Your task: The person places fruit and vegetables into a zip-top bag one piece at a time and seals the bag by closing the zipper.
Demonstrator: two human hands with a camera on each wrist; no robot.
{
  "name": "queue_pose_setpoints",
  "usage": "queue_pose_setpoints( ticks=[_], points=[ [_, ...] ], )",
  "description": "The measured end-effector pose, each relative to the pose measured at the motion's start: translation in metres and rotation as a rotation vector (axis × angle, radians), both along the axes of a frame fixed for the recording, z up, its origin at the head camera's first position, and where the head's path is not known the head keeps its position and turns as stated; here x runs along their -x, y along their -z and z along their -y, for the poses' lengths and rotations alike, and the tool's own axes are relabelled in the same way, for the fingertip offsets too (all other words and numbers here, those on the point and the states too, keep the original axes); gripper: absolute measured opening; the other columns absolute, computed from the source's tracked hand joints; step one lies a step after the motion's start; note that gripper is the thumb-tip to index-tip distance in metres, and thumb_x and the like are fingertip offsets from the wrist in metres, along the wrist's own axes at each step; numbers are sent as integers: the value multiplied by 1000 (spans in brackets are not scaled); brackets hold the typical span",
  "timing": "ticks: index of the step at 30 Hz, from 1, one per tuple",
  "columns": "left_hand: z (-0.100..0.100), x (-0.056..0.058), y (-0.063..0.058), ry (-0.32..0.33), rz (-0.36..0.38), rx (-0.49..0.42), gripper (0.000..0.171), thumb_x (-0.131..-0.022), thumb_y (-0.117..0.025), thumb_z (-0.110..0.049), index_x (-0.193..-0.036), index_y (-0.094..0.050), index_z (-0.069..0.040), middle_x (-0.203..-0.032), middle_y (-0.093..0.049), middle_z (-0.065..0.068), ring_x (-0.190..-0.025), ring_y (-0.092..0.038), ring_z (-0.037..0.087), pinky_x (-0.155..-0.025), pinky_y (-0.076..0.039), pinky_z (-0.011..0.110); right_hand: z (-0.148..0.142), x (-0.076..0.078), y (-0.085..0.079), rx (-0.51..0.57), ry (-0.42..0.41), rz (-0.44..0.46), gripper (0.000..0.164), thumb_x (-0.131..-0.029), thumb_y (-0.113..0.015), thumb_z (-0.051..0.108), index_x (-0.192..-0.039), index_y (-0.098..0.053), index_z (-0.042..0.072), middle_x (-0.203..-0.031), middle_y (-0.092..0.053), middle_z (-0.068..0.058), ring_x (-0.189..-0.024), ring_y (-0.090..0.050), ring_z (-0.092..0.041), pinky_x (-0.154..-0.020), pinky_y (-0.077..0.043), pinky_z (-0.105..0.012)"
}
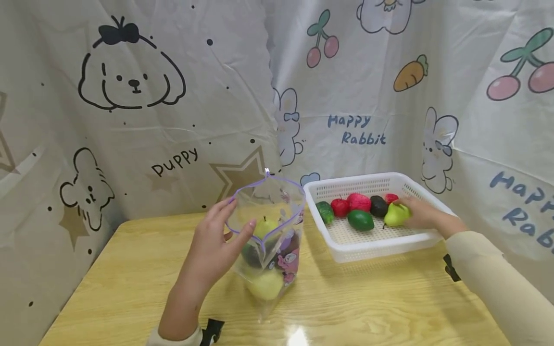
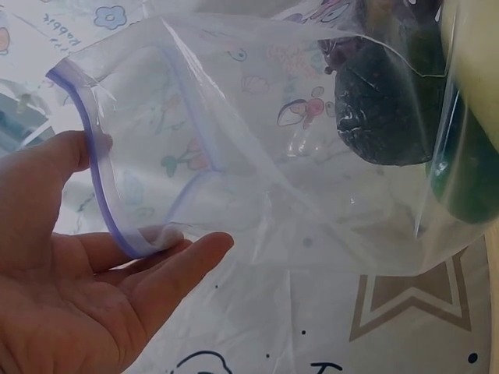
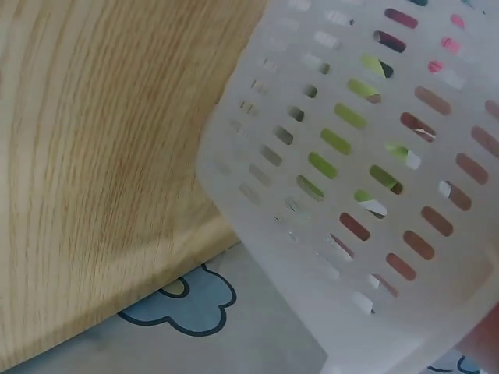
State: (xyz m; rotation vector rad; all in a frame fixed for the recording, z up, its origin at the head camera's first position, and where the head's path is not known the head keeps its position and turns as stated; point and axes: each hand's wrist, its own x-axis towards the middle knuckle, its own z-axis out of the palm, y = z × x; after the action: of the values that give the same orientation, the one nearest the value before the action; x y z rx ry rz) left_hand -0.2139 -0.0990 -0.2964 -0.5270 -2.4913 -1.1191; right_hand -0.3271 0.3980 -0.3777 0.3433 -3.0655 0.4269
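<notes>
Right hand [image 1: 419,213] grips pear [image 1: 396,216] in basket [image 1: 381,247], stem pointing left and nearward. Bag [image 1: 289,259] sits left of it on tabletop [image 1: 143,269]; left hand [image 1: 215,235] holds rim, mouth wide.

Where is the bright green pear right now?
In the head view, the bright green pear sits in the right half of the white basket, touched by the right hand, beside the black fruit.
</notes>
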Motion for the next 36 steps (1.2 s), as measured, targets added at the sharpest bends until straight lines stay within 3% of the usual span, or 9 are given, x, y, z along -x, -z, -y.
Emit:
queue_pose_setpoints(
  ticks=[5,13,21,27,36],
  points=[
    [0,-1,3,-5,-1,2,73,-87,-55,-52,-137,-42,-1,-148,-37,12,-128,-42,30,-83,-59,38,0,-3,1,-22,-3,47,69,-71,-72,9,-134,-45,-1,-133,-39,-41,-117,-37,-59,-97,-31,-76],
    [1,1,2,-1,-20,3,72,-87,-55,-51,-137,-43,-1,-147,-38,14,-127,-43,31,-81,-59,38,10,-8,-5,11,-72,104,75,-70,-77,23,-134,-44,1,-123,-56,-30,-106,-52,-43,-90,-43,-67],
    [0,-1,3,6,-19,-5,73,-87,-55,-51,-137,-43,1,-146,-39,15,-126,-44,30,-81,-59,37,16,-9,-5,15,-74,67,69,-66,-79,19,-122,-47,-6,-110,-58,-25,-94,-52,-34,-84,-48,-60],
    [3,-3,3,11,3,-23,73,-87,-55,-50,-138,-42,1,-147,-37,15,-128,-42,32,-81,-59,38,25,-8,-5,-3,-133,-2,63,-61,-82,19,-110,-52,-5,-102,-60,-21,-88,-53,-30,-78,-49,-52],
    [2,-3,1,29,12,-35,74,-88,-54,-50,-139,-40,1,-149,-35,15,-131,-38,30,-83,-58,37,21,-11,-11,44,-117,-56,64,-64,-82,24,-114,-52,-4,-104,-61,-21,-85,-53,-28,-72,-49,-45]
  ],
)
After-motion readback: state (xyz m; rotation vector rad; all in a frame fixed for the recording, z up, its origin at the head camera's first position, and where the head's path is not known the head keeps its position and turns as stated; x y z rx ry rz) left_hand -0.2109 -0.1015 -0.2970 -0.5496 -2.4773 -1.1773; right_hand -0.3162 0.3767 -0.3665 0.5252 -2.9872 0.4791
